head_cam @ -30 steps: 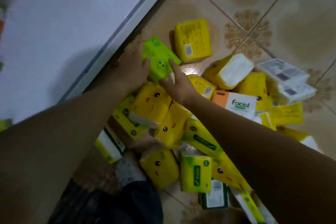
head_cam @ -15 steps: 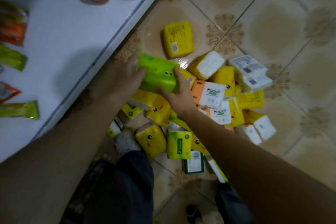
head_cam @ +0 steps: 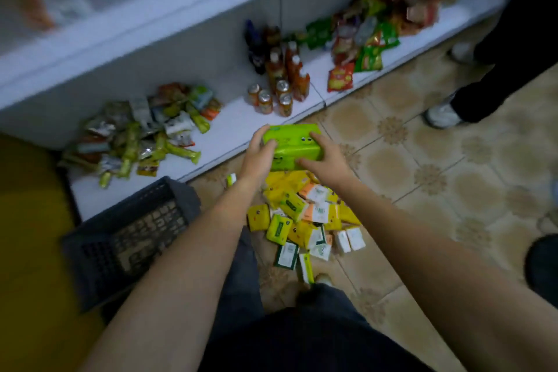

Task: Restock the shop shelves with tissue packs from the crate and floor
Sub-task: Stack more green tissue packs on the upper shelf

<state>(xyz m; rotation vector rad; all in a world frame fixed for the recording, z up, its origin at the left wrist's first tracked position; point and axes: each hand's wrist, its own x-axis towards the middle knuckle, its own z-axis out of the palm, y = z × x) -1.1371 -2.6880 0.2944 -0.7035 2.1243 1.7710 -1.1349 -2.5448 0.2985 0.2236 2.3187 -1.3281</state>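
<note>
Left hand [head_cam: 258, 154]: I hold the left end of the green pack [head_cam: 291, 146]. My fingers curl round it.
Right hand [head_cam: 327, 158]: I hold the right end of the same pack. My fingers bend over its top and front.
Green pack: it is up in the air between my two hands. It is over the pile [head_cam: 305, 220], just by the front edge of the low shelf [head_cam: 229, 130]. It has two little eyes on it.
Pile: yellow, green, orange and white packs lie on the floor [head_cam: 422, 160], below my hands.
Crate [head_cam: 129, 238]: dark, on my left, beside the pile.
Shelf: white, with cans [head_cam: 265, 100], bottles [head_cam: 283, 66] and snack bags [head_cam: 142, 136] on it.
Far right: someone's white shoe [head_cam: 442, 115].
</note>
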